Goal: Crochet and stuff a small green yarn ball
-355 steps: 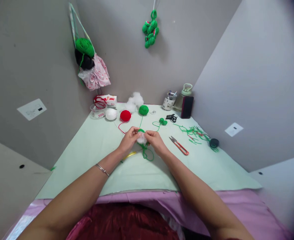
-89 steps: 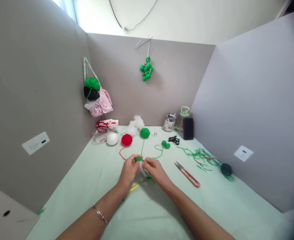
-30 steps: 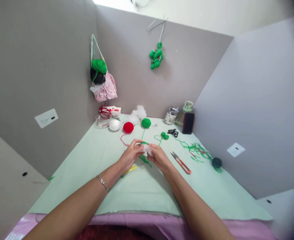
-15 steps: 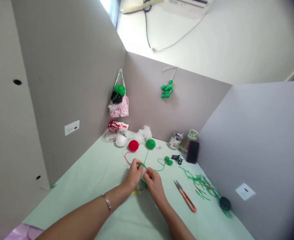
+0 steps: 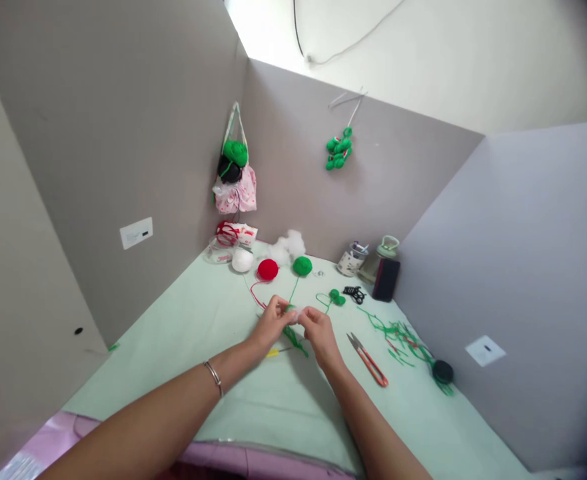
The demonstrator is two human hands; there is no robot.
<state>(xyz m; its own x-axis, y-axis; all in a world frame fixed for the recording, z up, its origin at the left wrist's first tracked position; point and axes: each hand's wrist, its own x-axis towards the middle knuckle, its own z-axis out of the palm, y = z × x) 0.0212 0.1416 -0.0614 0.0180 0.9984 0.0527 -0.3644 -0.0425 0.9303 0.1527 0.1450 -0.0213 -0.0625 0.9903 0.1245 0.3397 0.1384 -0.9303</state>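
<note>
While I monitor remotely, the left hand point(image 5: 272, 322) pinches a green crochet piece point(image 5: 293, 311), tufted with white stuffing, just above the mint table point(image 5: 198, 333); the right hand point(image 5: 319, 331) grips its other side, orange snips point(image 5: 368, 351) lying nearby.

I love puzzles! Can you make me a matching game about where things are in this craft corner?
Things: 1 red yarn ball; 2 orange thread snips; 3 green crochet bunch; 4 white stuffing tuft.
Places: A hanging on the back wall; B pinched between left hand and right hand; C lying right of the hands; D beside the green yarn ball.
Pairs: 1-D; 2-C; 3-A; 4-B.
</note>
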